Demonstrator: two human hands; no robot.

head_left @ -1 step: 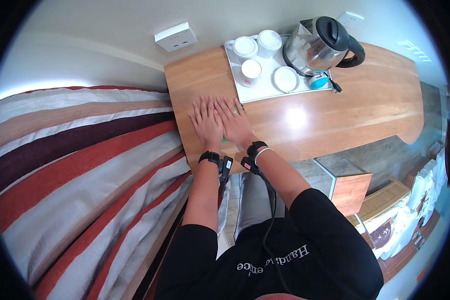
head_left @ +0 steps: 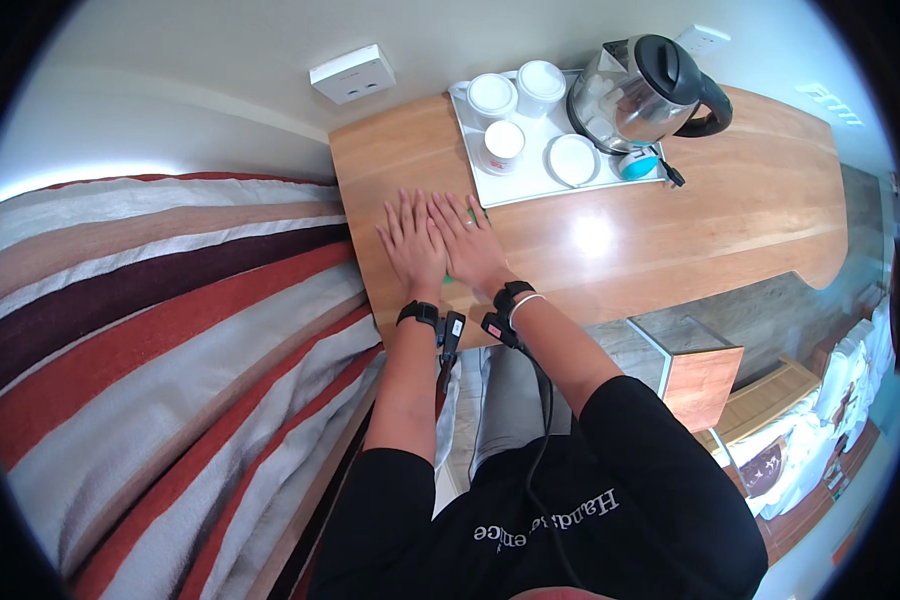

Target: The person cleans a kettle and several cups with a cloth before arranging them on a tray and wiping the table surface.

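Note:
My left hand (head_left: 410, 245) and my right hand (head_left: 468, 248) lie flat, palms down, side by side on the wooden desk (head_left: 670, 230), thumbs touching and fingers slightly apart. A thin green thing (head_left: 480, 213) peeks out from under my right hand; most of it is hidden. Neither hand grips anything. Each wrist wears a black band, and a black cable runs down from the right one. Just beyond my fingertips sits a white tray (head_left: 510, 190).
The tray carries three white lidded cups (head_left: 493, 95), a white saucer (head_left: 574, 160) and a steel kettle (head_left: 640, 92) with a black handle. A white wall socket (head_left: 352, 73) is above the desk. A striped bedspread (head_left: 170, 330) fills the left. A small wooden cabinet (head_left: 700, 375) stands lower right.

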